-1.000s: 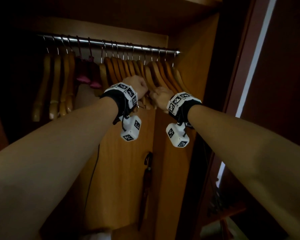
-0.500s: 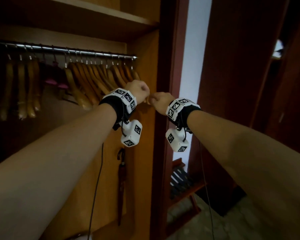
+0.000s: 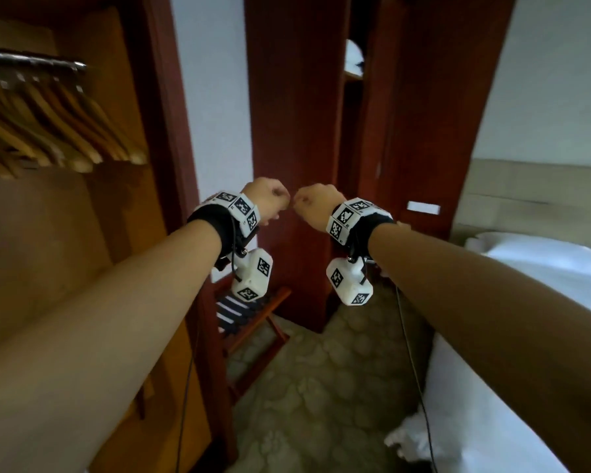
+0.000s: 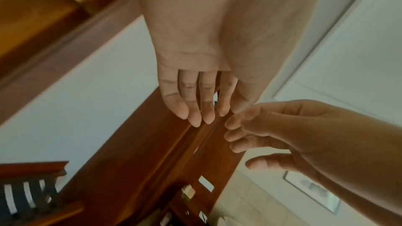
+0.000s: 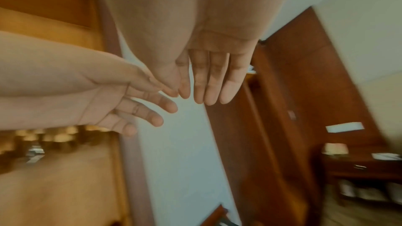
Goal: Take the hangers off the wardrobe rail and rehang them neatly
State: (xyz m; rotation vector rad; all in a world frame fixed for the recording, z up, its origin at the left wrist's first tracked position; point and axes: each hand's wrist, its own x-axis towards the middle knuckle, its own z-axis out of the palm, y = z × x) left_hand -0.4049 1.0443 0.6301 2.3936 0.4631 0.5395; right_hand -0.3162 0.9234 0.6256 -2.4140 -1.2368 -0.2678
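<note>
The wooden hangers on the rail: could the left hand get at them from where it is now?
Probably yes, though not without moving. The left hand is empty, fingers relaxed, raised in front of the dark door frame. The hangers hang up to its left in the open wardrobe, and nothing visible blocks the way.

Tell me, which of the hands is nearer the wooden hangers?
Left. The left hand is nearer the hangers on the rail, though clear of them; the right hand lies beyond it, farther from the wardrobe.
</note>
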